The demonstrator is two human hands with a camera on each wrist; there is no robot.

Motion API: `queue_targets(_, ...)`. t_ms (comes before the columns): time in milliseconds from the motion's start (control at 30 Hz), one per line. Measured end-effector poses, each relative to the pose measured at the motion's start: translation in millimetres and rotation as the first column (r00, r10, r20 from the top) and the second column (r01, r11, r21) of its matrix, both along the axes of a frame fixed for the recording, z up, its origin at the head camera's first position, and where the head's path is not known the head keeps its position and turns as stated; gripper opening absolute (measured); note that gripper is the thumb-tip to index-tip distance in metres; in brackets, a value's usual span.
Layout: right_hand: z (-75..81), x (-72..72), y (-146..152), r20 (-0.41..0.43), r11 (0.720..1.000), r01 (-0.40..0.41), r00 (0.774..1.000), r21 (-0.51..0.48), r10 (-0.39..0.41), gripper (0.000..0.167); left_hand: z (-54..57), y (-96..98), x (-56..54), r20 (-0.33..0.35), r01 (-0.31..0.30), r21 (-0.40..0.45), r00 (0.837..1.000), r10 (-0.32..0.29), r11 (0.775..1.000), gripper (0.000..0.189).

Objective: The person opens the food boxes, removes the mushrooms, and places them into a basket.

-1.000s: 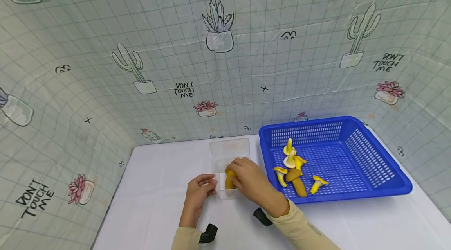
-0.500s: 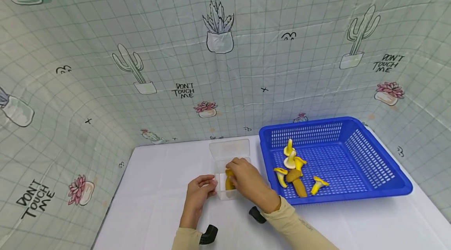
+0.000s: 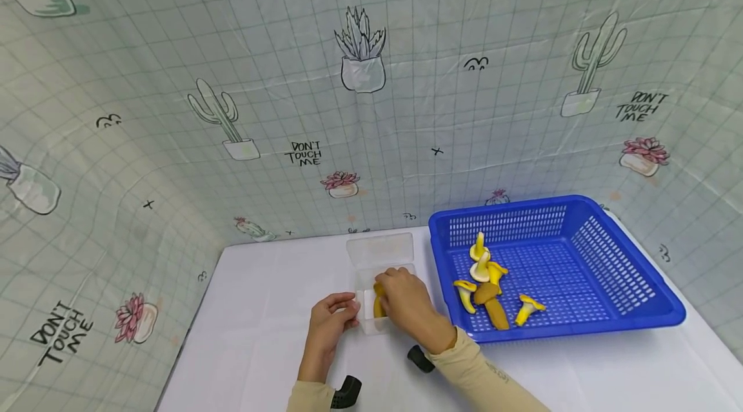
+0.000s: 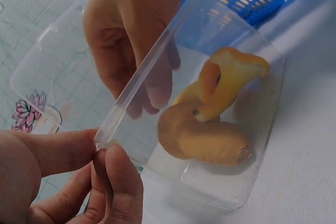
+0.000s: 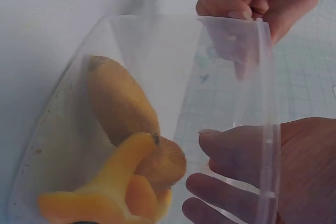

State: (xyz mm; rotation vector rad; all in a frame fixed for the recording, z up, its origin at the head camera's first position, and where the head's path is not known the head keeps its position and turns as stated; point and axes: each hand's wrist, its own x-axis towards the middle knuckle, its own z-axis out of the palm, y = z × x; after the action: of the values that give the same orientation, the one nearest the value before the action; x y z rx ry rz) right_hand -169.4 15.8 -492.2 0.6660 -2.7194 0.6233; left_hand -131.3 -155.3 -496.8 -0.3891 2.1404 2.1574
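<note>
My left hand (image 3: 329, 323) pinches the left rim of a clear plastic box (image 3: 371, 327) between thumb and fingers. Its lid (image 3: 380, 249) is flipped back toward the wall. Inside, in the left wrist view, lie a brown mushroom (image 4: 210, 140) and a yellow mushroom (image 4: 231, 85) with a flared cap. Reaching over the rim into the box is my right hand (image 3: 406, 299). In the right wrist view its thumb and fingers (image 5: 226, 192) are spread apart, close beside the brown mushroom (image 5: 123, 100), with nothing between them. Part of the yellow mushroom (image 5: 105, 192) is cut off by the frame.
A blue plastic basket (image 3: 644, 309) stands right of the box, holding several yellow mushrooms (image 3: 527, 310) and a brown mushroom (image 3: 493, 309) at its left side. A patterned cloth wall (image 3: 360, 122) rises behind the white table (image 3: 261, 309).
My right hand's wrist has shifted slightly left over the box, while the left hand keeps its pinch on the rim. The head view has tilted up slightly.
</note>
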Motion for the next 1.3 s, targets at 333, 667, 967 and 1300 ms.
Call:
queue_targets(333,0.9,-3.1,-0.7,0.055,1.0,-0.002,0.999,0.024,0.001,0.013,-1.6,0.2,-2.4,0.005,-0.001,0.008,1.0,0.001,1.0,0.031)
queue_targets(667,-0.4,-7.4,-2.9,0.12,0.998,-0.051,0.991,-0.043,0.056,0.019,-3.9,-0.2,-3.6,0.009,-0.003,0.012,1.0,0.003,1.0,0.03)
queue_targets(967,-0.8,-10.0,-4.1,0.092,0.995,-0.071,0.993,-0.07,0.077,0.022,-5.6,-0.2,-4.6,0.01,-0.002,0.011,1.0,0.002,1.0,0.031)
queue_targets(1300,-1.8,-9.5,-2.4,0.064,0.988,-0.089,0.993,-0.124,0.097,0.028,-5.2,-0.9,-4.4,0.013,-0.004,0.027,1.0,0.004,1.0,0.032)
